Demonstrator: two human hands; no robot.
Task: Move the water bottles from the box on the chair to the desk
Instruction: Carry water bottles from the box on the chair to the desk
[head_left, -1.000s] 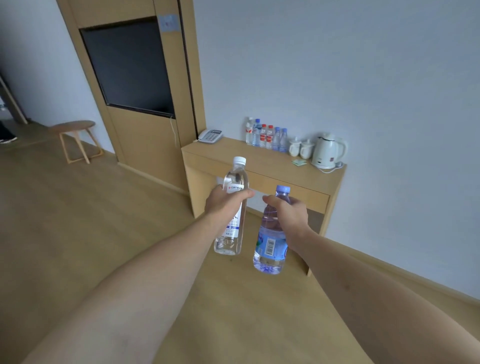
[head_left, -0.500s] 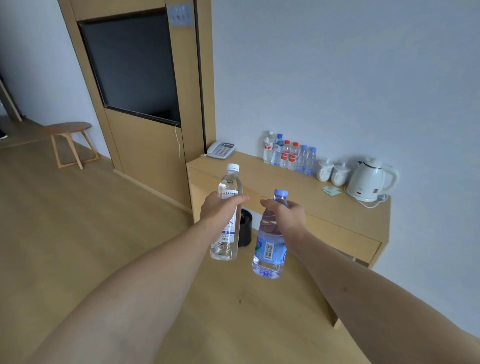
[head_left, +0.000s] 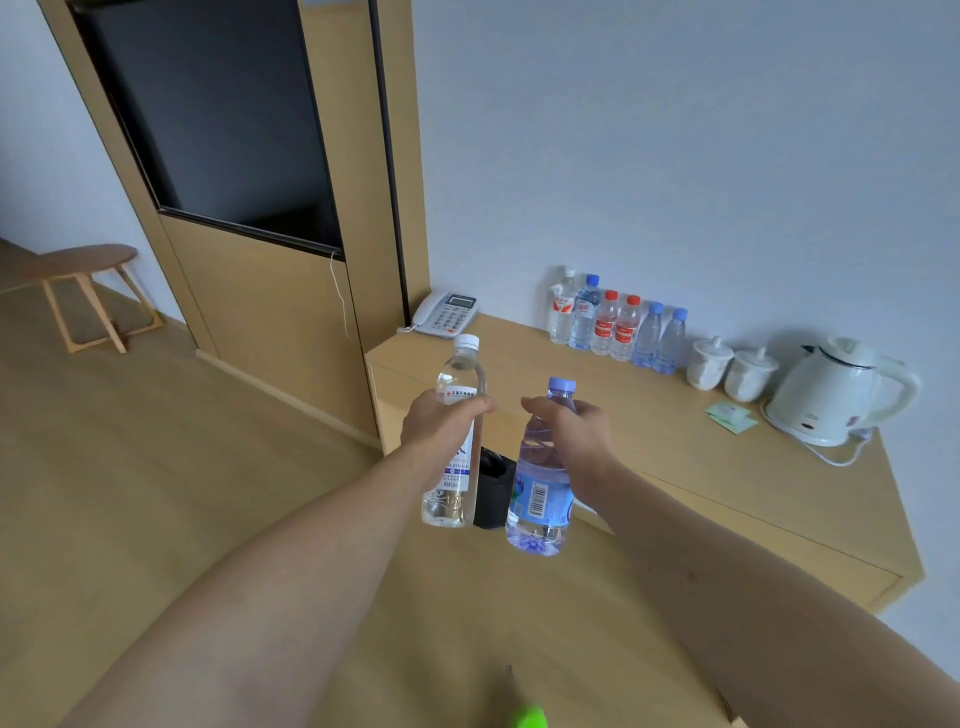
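Left hand (head_left: 441, 426): my fingers wrap the clear white-capped plastic bottle (head_left: 457, 436), upright; 
Right hand (head_left: 576, 436): grasping the blue-capped bluish bottle (head_left: 540, 499); 
Place: both in the air before the light wooden bench (head_left: 675, 447)

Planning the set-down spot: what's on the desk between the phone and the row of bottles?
Nothing: head view shows bare desktop between the phone and the row of bottles.

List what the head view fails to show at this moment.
- Box and chair: outside the head view.
- Left hand fingers: behind the clear bottle.
- Black bin: mostly hidden by both held bottles.
- Green object: cut by bottom edge.
- Desk bottles' labels: too small.
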